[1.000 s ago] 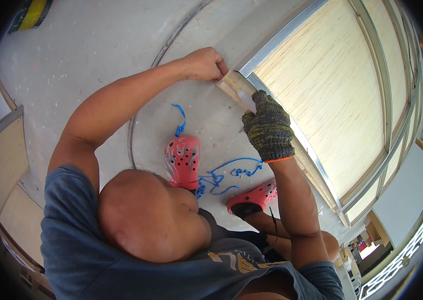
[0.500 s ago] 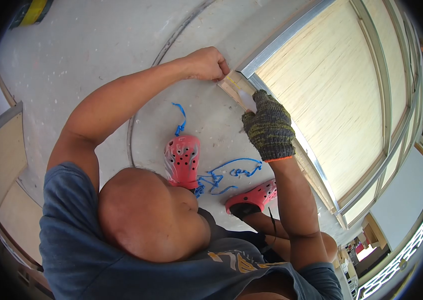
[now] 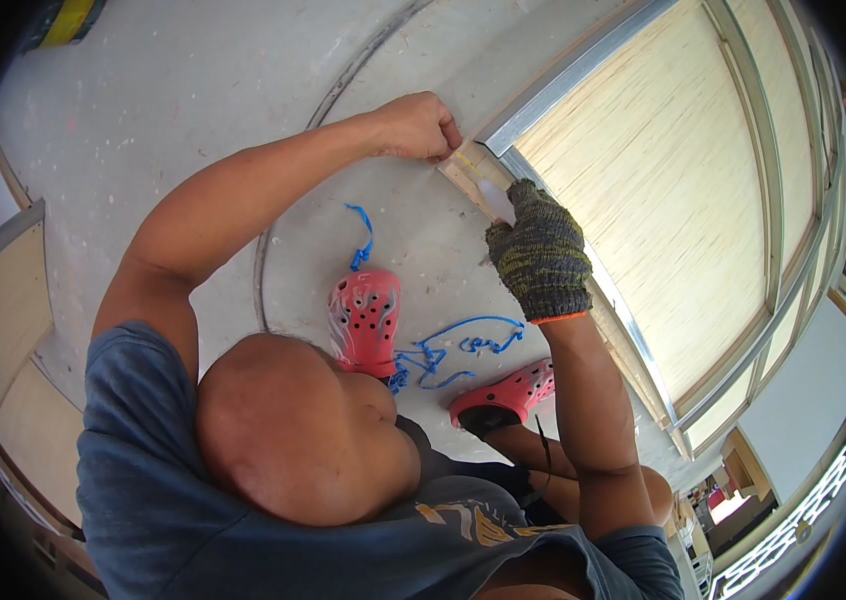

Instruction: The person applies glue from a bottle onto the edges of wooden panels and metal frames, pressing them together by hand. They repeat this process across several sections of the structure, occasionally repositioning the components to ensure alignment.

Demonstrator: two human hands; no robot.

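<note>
My left hand (image 3: 421,127) is bare and reaches out to the near corner of the wooden strip (image 3: 466,187), its fingers curled in and drawn close together right at the strip's end. Whether they pinch anything there, I can't tell. My right hand (image 3: 539,252) wears a dark knitted glove with yellowish flecks and an orange cuff; its fingers are closed around a whitish, tapered object (image 3: 494,198), which pokes out toward my left hand. The glove covers the rest of it, so I can't say exactly what it is. A thin yellow line shows beyond its tip, toward my left fingertips.

The strip runs along the edge of a big panel (image 3: 653,190) with pale wood grain, framed by a shiny metal bar (image 3: 568,75). My gloved hand is over the strip, just beside the frame's corner.

Below my hands, my red clogs (image 3: 366,318) with grey swirls are on the grey floor (image 3: 193,110), one on each side of a tangle of blue string (image 3: 433,355). Another bit of blue string lies just past the toe of the left one. My bare knee (image 3: 293,430) is bent up close to me, above my blue-grey shirt (image 3: 273,550). A dark curved line (image 3: 343,85) crosses the floor beyond my left forearm, and pale boards (image 3: 8,320) show at the far left.
</note>
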